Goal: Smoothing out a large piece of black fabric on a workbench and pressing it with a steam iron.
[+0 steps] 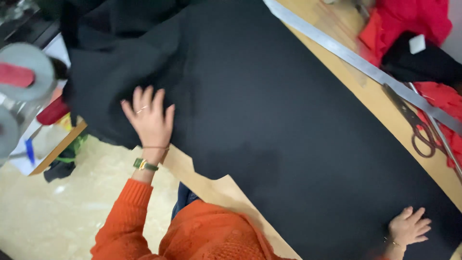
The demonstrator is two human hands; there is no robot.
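Observation:
A large sheet of black fabric lies spread over a brown-paper-covered table. My left hand presses flat on the fabric near its bunched left end, fingers apart, with a ring, a bracelet and a green watch on the wrist. My right hand rests flat on the fabric at the lower right, fingers spread. Neither hand holds anything. Orange sweater sleeves cover both arms.
A long metal ruler runs diagonally along the fabric's far edge. Large scissors lie beyond it, next to red fabric and a dark bundle. At the left stand a grey round object and clutter over a pale floor.

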